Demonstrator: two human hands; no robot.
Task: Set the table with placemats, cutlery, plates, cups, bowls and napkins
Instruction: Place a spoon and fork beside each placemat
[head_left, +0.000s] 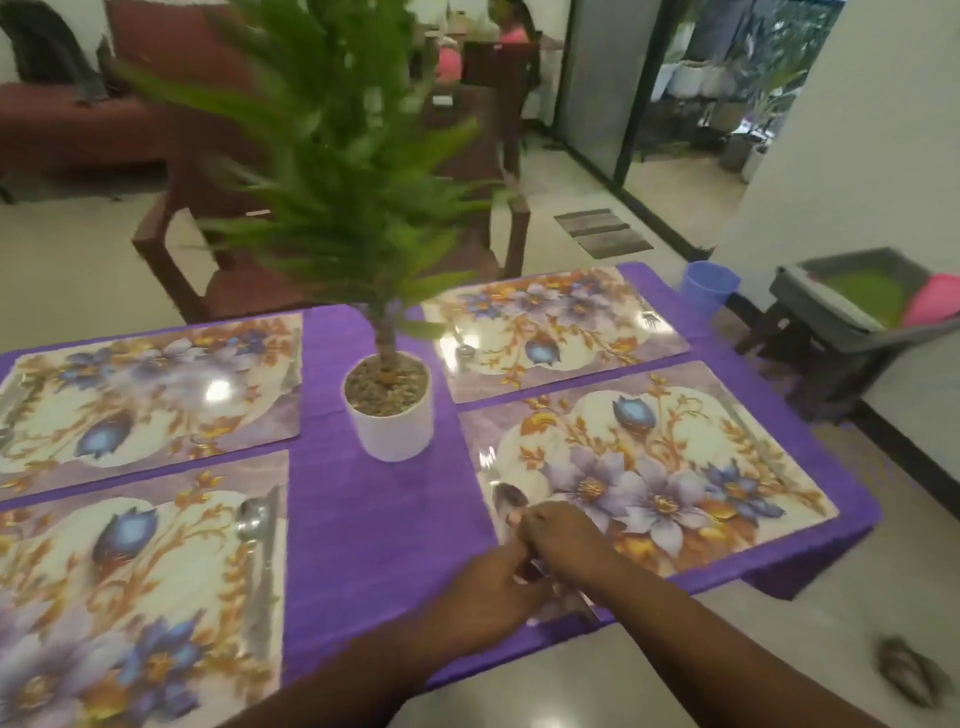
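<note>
A: Where does the place setting stand?

B: Four floral placemats lie on the purple-covered bench (363, 525). Both hands are at the near left edge of the near-right placemat (654, 462). The right hand (563, 540) sits on that edge with its fingers curled around something shiny, probably cutlery (506, 506); a spoon-like bowl shows just beyond the knuckles, though blur makes that uncertain. The left hand (488, 587) is touching it from the near side, fingers bent, and I cannot tell whether it is gripping anything.

A: What could go wrong?

B: The mat's near left corner reaches right to the bench edge, maybe past it. A push from either hand could slide the glossy mat toward the floor, cutlery with it.

A: Anything else?

B: The potted plant (388, 410) stands just left of that mat. A forearm swinging leftward could knock the white pot over. On the near-left placemat (140, 587) the spoon (253, 519) already lies along the right side, so the pieces here could end up on a mismatched side.
</note>
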